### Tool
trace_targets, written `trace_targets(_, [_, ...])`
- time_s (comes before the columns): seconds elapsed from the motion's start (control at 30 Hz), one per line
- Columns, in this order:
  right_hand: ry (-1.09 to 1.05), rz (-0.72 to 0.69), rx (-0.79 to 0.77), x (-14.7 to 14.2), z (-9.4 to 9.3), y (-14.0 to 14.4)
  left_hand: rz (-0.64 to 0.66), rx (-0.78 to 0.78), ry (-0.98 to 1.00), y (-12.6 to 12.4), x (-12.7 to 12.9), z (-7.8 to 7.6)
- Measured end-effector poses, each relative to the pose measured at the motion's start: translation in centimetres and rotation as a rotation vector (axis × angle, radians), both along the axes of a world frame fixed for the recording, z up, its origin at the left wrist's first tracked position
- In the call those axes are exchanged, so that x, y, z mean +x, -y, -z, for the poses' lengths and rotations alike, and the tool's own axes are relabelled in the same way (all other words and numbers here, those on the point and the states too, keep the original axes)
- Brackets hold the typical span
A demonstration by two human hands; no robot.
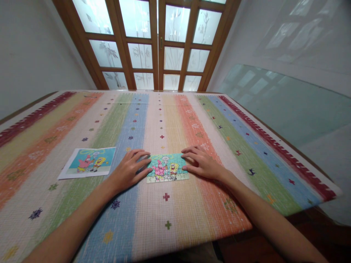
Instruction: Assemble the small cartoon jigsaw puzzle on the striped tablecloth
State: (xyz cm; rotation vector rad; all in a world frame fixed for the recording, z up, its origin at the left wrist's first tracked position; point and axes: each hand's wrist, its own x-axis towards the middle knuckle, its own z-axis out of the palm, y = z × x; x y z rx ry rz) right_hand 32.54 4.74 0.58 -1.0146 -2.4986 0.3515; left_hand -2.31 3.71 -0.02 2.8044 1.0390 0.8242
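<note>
An assembled jigsaw puzzle (168,168) lies flat on the striped tablecloth (153,212), showing a pink starfish, a yellow sponge and a pale squid figure on turquoise. My left hand (133,168) rests at its left edge, fingers apart and fingertips on or right beside the border. At the opposite edge is my right hand (201,162), its fingers spread and curved, with the tips over the puzzle's right border. Neither hand is wrapped around anything. To the left of my left hand lies a printed picture sheet (90,162) with the same cartoon scene.
The cloth covers a wide table, whose near edge runs below my forearms. Beyond its far side stand wooden doors (158,54) with frosted panes. White walls flank the table, and a pale glass panel (274,98) leans or hangs on the right.
</note>
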Motion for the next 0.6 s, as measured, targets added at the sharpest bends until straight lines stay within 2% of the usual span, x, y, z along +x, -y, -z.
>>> trace_targets(0.17, [-0.015, -0.03, 0.012, -0.2, -0.2, 0.1, 0.008, 0.039, -0.007, 0.0, 0.2, -0.1])
trace_targets(0.6, [-0.002, -0.041, 0.054, -0.6, 0.2, 0.1, -0.005, 0.012, -0.024, -0.1, 1.3, 0.3])
